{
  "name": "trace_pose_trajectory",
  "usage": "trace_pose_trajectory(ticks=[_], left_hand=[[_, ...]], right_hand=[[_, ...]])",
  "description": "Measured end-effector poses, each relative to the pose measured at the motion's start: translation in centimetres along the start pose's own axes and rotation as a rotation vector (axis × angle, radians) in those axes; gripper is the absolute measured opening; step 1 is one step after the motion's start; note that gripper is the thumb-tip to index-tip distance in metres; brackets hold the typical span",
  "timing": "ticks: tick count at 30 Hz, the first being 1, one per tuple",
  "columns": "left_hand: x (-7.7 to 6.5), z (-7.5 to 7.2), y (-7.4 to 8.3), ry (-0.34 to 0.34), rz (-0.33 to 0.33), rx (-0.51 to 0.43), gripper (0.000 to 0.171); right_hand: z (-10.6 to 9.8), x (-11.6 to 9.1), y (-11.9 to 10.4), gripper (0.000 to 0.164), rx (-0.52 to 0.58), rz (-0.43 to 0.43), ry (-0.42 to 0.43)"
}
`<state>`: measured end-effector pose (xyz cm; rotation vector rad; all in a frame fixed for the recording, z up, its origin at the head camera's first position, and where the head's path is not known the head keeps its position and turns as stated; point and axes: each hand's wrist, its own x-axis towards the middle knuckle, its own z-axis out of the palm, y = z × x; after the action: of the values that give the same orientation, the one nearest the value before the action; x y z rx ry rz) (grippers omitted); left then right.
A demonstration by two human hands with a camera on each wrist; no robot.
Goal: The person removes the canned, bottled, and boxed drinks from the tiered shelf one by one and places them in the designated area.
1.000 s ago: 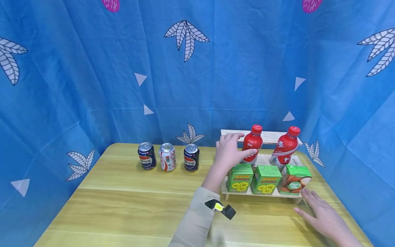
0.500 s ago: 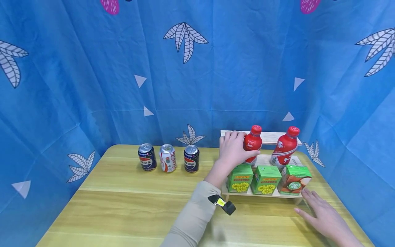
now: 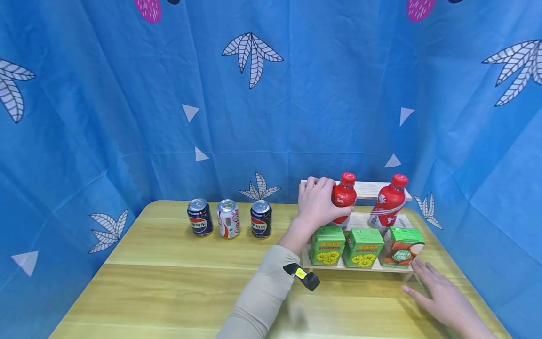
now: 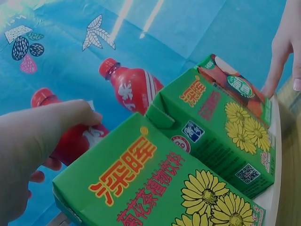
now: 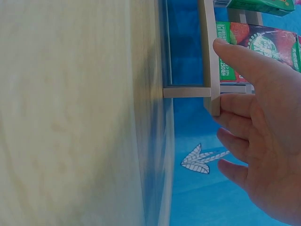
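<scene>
On the back step of a small wooden rack (image 3: 357,270) stand two red drink bottles. My left hand (image 3: 314,203) grips the left bottle (image 3: 345,193), its thumb across the front and its fingers round the far side. The right bottle (image 3: 389,203) stands apart from the hand. Along the front step are two green chrysanthemum drink cartons (image 4: 202,125) and, at the right end, a red-and-green juice carton (image 3: 402,247). My right hand (image 3: 444,296) lies by the rack's right front corner, fingers extended and thumb spread; its index finger appears to touch the rack's end.
Left of the rack, a dark Pepsi can (image 3: 200,217), a white Coca-Cola can (image 3: 228,219) and another dark can (image 3: 260,219) stand in a row on the wooden table (image 3: 161,282). A patterned blue cloth (image 3: 262,117) encloses the back and sides.
My left hand has moved slightly right onto the left bottle, closing its thumb and fingers round it. The right hand stays by the rack's corner. The head view has shifted slightly.
</scene>
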<state>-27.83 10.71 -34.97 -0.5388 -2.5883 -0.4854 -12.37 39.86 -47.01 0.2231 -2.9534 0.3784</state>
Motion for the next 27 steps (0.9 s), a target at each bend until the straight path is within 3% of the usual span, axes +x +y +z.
trace_pose_trajectory(ticks=[7,27], left_hand=[[-0.1,-0.3,-0.7,0.032,-0.002,0.017,0.067],[-1.5,-2.8,-2.9,0.093,-0.090,-0.059,0.063]], right_hand=[[0.1,0.0,0.1,0.078,0.004,-0.003,0.006],[-0.1,0.3,0.1,0.080,0.001,0.010,-0.043]])
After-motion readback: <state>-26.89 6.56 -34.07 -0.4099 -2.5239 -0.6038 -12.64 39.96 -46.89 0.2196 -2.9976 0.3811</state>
